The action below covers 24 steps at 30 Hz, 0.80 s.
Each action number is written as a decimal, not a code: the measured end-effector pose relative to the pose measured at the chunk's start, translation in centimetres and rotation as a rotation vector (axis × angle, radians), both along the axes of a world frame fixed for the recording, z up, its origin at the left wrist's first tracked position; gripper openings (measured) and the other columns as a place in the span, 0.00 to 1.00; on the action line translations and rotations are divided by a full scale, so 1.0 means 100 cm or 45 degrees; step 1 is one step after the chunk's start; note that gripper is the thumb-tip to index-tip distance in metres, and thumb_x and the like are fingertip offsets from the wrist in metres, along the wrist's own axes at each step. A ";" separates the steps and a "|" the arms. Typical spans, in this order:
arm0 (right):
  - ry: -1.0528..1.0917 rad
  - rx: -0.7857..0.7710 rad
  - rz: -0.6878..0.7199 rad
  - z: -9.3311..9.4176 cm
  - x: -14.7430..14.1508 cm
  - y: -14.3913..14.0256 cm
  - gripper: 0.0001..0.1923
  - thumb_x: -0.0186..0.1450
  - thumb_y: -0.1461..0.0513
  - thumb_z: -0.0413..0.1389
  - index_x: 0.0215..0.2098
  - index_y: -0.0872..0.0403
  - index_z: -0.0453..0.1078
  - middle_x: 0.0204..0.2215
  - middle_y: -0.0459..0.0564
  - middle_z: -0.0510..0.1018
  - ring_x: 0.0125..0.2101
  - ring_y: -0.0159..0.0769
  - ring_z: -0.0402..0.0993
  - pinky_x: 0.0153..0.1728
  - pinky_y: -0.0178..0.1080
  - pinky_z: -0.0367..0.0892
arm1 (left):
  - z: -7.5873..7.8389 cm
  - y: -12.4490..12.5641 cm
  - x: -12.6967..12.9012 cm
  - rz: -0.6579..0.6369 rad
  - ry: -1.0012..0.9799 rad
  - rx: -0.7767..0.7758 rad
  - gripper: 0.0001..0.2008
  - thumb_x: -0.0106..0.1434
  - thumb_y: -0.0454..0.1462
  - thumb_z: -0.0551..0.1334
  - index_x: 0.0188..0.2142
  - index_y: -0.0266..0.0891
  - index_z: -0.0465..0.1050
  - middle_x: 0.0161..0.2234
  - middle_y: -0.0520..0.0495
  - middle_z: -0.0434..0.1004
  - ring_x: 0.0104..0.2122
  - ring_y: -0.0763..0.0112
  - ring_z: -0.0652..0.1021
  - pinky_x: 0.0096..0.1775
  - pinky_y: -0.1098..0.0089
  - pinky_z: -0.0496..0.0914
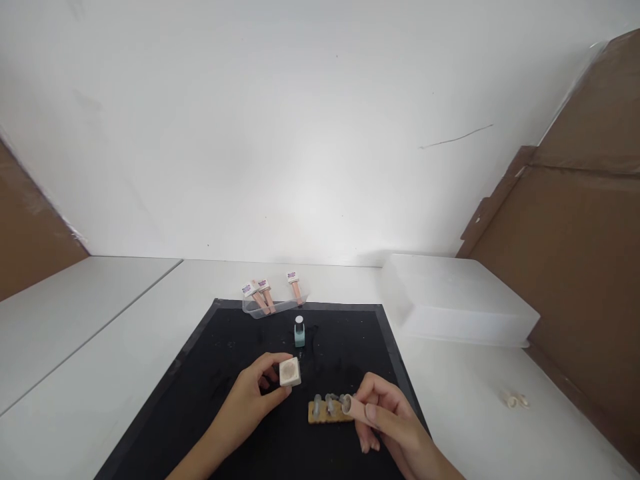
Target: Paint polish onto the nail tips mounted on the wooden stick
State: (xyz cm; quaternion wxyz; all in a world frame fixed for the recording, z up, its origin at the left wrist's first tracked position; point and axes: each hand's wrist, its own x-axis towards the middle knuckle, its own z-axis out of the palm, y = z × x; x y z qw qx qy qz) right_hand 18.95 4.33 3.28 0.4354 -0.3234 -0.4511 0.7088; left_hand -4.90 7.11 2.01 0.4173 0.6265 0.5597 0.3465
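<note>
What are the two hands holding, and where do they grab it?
The left hand pinches a small white block by its sides. The right hand grips a pink stick near its end.

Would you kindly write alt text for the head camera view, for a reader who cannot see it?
Two bare hands work over a black mat: the left hand holds a small white block, the right hand pinches a pink fingertip-like piece at a wooden holder. Behind stand a small bottle and a clear tray of pink pieces.

Left hand pinches a small white cube above the black mat. Right hand touches the end of a wooden strip bearing nail tips. A pale-blue bottle stands just beyond the left hand; a clear tray of pink sticks lies farther off.
</note>
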 end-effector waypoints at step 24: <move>0.038 0.051 -0.240 0.004 0.016 0.009 0.17 0.58 0.51 0.60 0.25 0.54 0.64 0.15 0.40 0.65 0.17 0.26 0.54 0.20 0.31 0.51 | -0.009 -0.005 -0.002 -0.132 0.435 0.207 0.25 0.59 0.35 0.54 0.57 0.47 0.56 0.51 0.43 0.69 0.51 0.57 0.69 0.50 0.55 0.65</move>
